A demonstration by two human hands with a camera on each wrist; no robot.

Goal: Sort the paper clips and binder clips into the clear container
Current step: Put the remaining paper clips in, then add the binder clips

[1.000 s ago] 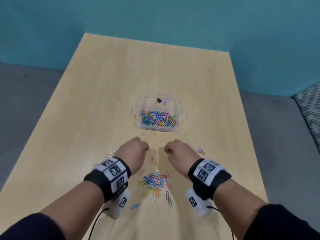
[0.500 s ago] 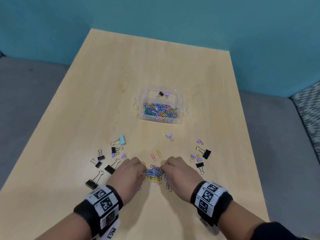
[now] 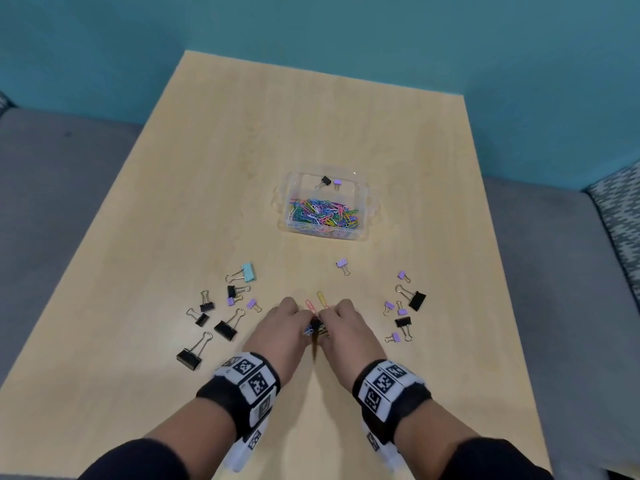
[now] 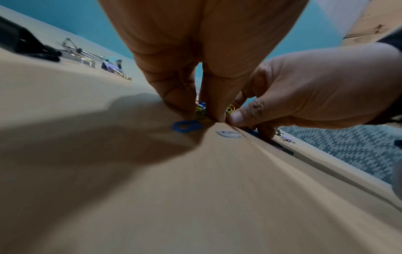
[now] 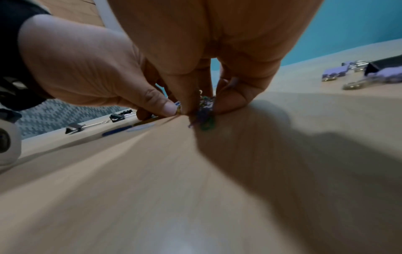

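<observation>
The clear container (image 3: 373, 206) sits mid-table, with many coloured paper clips (image 3: 323, 214) in its near part and two small binder clips (image 3: 330, 181) in its far part. Near the front, my left hand (image 3: 304, 323) and right hand (image 3: 327, 323) meet, fingers curled down, pinching a bunch of coloured paper clips (image 3: 316, 330) between them on the table. The left wrist view shows the left fingertips (image 4: 185, 106) on the bunch, with a blue clip (image 4: 187, 126) and a white clip (image 4: 228, 134) loose beside them. The right fingertips (image 5: 228, 103) press on clips (image 5: 205, 118).
Black, purple and one light-blue binder clip (image 3: 249, 271) lie scattered to the left of my hands. More black and purple ones (image 3: 414, 299) lie to the right. A pink and a yellow paper clip (image 3: 322, 299) lie just beyond my fingers. The table's right edge is close.
My hands have come back from near the container, lowered onto the spread pile and closed together, bunching the paper clips between the fingers.
</observation>
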